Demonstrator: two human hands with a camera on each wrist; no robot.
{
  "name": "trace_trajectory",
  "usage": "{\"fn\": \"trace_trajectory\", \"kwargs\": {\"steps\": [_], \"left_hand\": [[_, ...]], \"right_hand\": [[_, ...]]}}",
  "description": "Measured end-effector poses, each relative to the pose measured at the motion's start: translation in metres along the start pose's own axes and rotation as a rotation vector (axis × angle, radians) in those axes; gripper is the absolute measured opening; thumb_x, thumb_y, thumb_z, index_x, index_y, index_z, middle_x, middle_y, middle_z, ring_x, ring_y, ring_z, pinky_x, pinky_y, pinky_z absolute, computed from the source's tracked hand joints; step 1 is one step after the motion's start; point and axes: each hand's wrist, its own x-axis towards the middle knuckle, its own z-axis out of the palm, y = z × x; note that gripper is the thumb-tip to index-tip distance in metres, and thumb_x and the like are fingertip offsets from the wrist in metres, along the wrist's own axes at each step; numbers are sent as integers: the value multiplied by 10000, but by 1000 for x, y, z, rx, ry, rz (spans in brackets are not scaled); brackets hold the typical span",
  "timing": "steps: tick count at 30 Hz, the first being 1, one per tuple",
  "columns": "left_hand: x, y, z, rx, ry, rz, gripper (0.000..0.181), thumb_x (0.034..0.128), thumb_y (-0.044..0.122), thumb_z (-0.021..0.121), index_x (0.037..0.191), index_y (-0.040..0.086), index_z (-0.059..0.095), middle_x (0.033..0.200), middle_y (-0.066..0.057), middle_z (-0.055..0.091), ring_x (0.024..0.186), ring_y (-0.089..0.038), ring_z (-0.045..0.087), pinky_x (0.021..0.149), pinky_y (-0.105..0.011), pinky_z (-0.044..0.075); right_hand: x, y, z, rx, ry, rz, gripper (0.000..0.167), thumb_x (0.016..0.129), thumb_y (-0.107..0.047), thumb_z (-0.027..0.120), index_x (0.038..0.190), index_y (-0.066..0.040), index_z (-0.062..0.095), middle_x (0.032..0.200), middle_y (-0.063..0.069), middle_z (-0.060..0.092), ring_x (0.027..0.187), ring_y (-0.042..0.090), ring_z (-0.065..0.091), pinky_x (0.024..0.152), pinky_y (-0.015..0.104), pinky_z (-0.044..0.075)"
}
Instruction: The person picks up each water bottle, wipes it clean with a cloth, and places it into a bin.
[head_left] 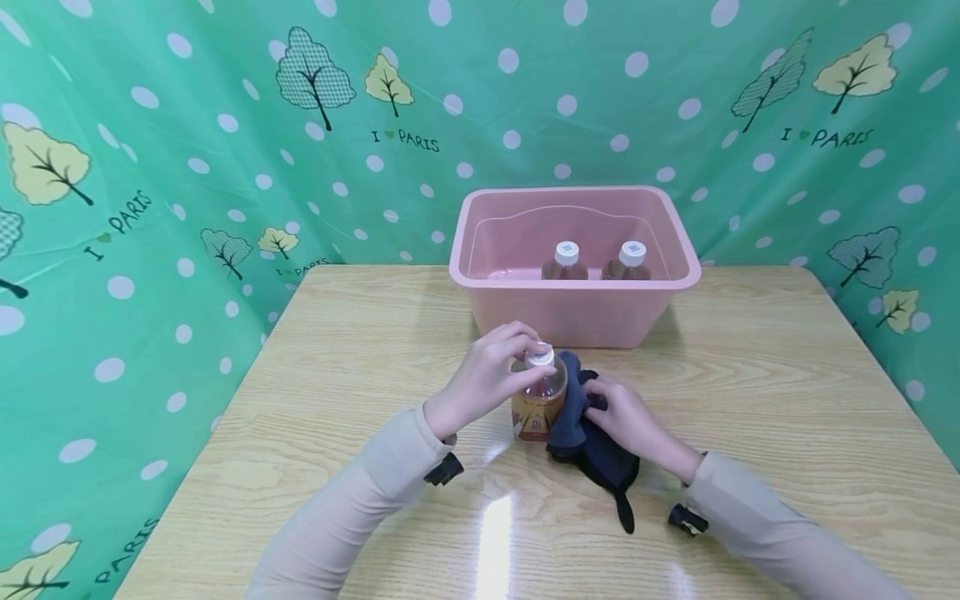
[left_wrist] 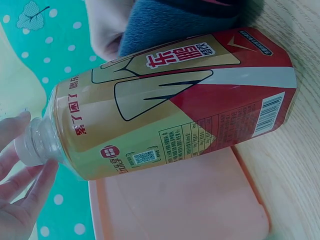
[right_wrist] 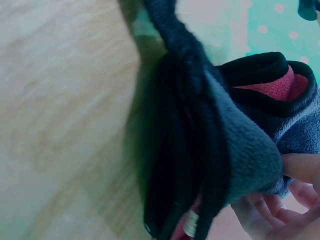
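A drink bottle [head_left: 537, 415] with a white cap stands upright on the table, its red, yellow and green label filling the left wrist view. My left hand [head_left: 483, 371] pinches the bottle by its cap [left_wrist: 29, 145], thumb and fingers on opposite sides. Against the bottle's right side lies a folded dark blue-grey cleaning cloth [head_left: 600, 457] with black edging and a hanging loop. My right hand [head_left: 628, 423] pinches the cloth and presses it to the bottle. Pink lining [right_wrist: 272, 87] shows inside the folds in the right wrist view.
Behind the hands stands a pink plastic bin [head_left: 555, 312]. Inside it, two bottles with white caps [head_left: 567, 252] rise at the middle and right. A green polka-dot curtain [head_left: 510, 108] hangs behind and left of the wooden table [head_left: 337, 375].
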Motion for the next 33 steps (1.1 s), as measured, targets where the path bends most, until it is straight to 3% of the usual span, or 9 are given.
{"fn": "trace_trajectory", "kwargs": {"steps": [12, 20, 25, 33], "left_hand": [[0, -1, 1, 1, -7, 1, 141, 738, 115, 714, 826, 32, 643, 829, -34, 582, 723, -94, 523, 653, -115, 439], [2, 1, -3, 19, -71, -21, 139, 749, 123, 703, 817, 52, 605, 803, -13, 560, 728, -89, 512, 668, -117, 440], [4, 3, -6, 98, -79, -5, 150, 748, 155, 707, 825, 64, 616, 807, 1, 564, 721, -86, 512, 646, -175, 454], [7, 8, -7, 229, -28, 14, 253, 723, 269, 729, 875, 83, 648, 806, 11, 577, 711, -92, 508, 610, -164, 425]], "right_hand": [[-1, 9, 10, -23, -4, 1, 164, 728, 97, 624, 844, -17, 606, 777, 41, 544, 681, 136, 475, 577, 275, 414], [-6, 10, 6, 56, 35, -19, 148, 735, 95, 630, 827, -20, 616, 823, 71, 592, 740, 167, 536, 623, 283, 458], [-10, 11, 0, 74, 73, -6, 156, 730, 109, 632, 841, 1, 619, 838, 93, 597, 763, 194, 558, 638, 290, 479], [-19, 9, -9, 88, 154, -32, 170, 700, 130, 648, 819, 12, 619, 844, 98, 603, 737, 129, 543, 624, 261, 475]]}}
